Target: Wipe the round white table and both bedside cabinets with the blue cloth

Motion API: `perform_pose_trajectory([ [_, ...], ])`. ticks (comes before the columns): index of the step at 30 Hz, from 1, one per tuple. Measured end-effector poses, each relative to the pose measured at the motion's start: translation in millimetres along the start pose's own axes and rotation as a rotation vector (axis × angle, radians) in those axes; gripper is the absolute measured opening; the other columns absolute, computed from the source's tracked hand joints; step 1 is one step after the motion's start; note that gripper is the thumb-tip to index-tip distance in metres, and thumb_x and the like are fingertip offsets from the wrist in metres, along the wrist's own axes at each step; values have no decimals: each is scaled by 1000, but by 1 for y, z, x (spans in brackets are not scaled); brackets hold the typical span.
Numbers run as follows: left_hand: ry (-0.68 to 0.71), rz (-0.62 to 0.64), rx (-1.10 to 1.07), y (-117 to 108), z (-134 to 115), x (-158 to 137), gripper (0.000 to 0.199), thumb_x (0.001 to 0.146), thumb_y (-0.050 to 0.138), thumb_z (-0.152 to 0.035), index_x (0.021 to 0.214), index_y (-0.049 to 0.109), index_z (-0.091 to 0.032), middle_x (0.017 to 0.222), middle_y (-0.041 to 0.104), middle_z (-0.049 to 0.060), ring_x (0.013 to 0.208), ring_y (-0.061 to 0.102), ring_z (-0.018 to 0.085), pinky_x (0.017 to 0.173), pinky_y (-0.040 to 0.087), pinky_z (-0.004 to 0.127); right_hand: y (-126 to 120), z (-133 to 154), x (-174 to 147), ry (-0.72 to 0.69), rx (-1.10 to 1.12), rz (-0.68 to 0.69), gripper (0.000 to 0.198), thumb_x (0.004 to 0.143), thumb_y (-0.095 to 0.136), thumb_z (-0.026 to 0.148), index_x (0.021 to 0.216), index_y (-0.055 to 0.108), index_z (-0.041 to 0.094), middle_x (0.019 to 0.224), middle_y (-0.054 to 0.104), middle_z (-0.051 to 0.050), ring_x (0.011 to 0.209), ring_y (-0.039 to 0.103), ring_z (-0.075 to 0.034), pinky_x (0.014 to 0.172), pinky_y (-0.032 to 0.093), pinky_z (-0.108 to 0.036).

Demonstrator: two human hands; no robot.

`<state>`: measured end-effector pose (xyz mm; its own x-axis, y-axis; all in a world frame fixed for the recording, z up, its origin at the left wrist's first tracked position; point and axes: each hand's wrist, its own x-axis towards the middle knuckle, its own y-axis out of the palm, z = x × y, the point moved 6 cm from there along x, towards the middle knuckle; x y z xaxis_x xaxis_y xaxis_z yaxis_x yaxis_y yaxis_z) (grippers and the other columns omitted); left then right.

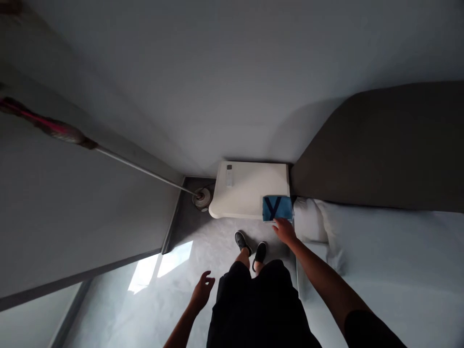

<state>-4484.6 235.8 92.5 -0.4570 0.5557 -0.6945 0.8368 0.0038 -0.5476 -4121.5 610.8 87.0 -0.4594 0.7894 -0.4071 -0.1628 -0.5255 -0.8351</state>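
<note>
A flat blue rectangular item [268, 208], like a folded cloth, has a dark Y-shaped mark on it. It lies at the near right corner of a white bedside table [250, 186]. My right hand [285, 230] reaches to its near edge, fingers closed there; the exact grip is partly hidden. Well away to the left, above the floor, hangs my left hand [203, 291], its fingers loosely curved and apart with nothing in them.
A small white object with a dark square [229, 175] sits on the tabletop. A pole with a round base [201, 199] stands left of the table. To the right are a bed with a pillow [311, 220] and a dark headboard [384, 145]. My feet [259, 255] are on the floor.
</note>
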Motion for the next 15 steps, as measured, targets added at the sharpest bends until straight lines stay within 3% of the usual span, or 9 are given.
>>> perform_pose_trajectory([
  [3,25,-42,12,-12,-36,60,45,93,54,-49,130,64,-24,120,86,14,112,84,31,100,62,42,-22,-11,37,67,-46,-92,55,111,58,35,164,62,19,168,56,-20,162,39,-39,135,29,-53],
  [6,33,-124,21,-31,-83,131,42,96,56,-43,130,65,-21,122,85,16,112,83,30,99,62,41,-25,-10,70,127,-84,-148,63,110,59,39,171,55,24,184,37,-17,172,20,-44,137,18,-67],
  [10,36,-231,42,-58,-143,228,48,102,55,-43,139,65,-14,138,79,23,127,78,32,107,59,41,12,-5,100,220,-90,-133,72,110,56,50,178,45,30,192,16,-13,175,4,-52,133,11,-81],
  [13,-16,-343,75,-74,-177,291,54,109,48,-44,143,64,-5,146,74,30,138,72,34,114,56,42,44,-7,114,262,-92,-133,71,110,57,53,177,47,35,192,19,-9,176,4,-52,135,7,-81],
  [15,-88,-412,110,-79,-192,326,55,110,46,-45,141,66,-4,142,75,32,134,74,38,110,58,45,47,-11,131,257,-115,-149,71,109,58,57,176,49,35,192,20,-8,175,7,-53,137,5,-79],
])
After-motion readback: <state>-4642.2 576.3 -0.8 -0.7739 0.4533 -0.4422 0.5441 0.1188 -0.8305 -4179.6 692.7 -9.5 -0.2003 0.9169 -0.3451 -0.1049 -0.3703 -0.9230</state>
